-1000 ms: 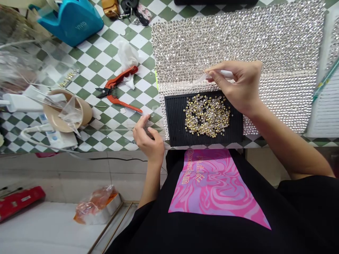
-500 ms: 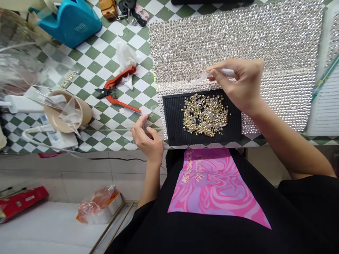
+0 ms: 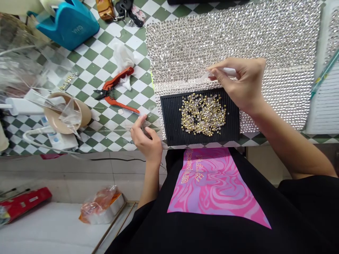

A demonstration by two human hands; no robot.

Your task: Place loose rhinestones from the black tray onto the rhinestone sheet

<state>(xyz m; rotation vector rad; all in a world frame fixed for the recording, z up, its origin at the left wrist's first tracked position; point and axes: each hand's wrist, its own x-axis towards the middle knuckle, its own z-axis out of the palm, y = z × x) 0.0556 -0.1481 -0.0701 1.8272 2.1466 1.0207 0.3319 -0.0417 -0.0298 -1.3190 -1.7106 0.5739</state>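
Note:
My right hand (image 3: 243, 79) is closed round a white pen-like tool (image 3: 230, 72), its pale tip resting at or just over the glittering rhinestone sheet (image 3: 227, 38). Below the tip lies a black ridged tray (image 3: 172, 123) with a pile of gold and clear stones (image 3: 203, 114). My left hand (image 3: 147, 137) rests at the table's front edge, left of the tray. Its thumb and index finger are apart, and nothing can be made out between them; the other fingers are curled underneath.
Orange-handled cutters (image 3: 115, 90) lie left of the sheet, below crumpled white tissue (image 3: 123, 56). Further left are a beige cup (image 3: 86, 111) holding plastic bags and a blue tape dispenser (image 3: 71, 26). Keys (image 3: 127, 8) lie at the back, a teal pencil (image 3: 324, 76) at the right.
The view has shifted slightly, so table items appear a little further left. Both hands keep nearly the same pose, the right one still holding the white tool near the sheet.

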